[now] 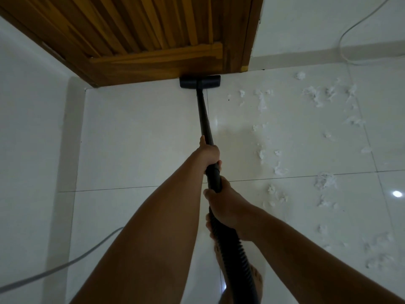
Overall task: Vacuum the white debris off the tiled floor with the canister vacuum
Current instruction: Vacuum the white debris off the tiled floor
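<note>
Sweeping toward the white debris [263,102] at frame right is advised, floor head [199,82] kept flat. The wand [205,119] is gripped by left hand [209,153] and right hand [221,200].

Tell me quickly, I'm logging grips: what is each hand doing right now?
Left hand: fingers curled round the black wand.
Right hand: grips where the ribbed hose meets the wand.

No legible text, label, brand, number or sign appears on the vacuum wand [205,115], floor head [199,81], hose [232,249], wooden door [140,40] or tiled floor [140,139].
</note>
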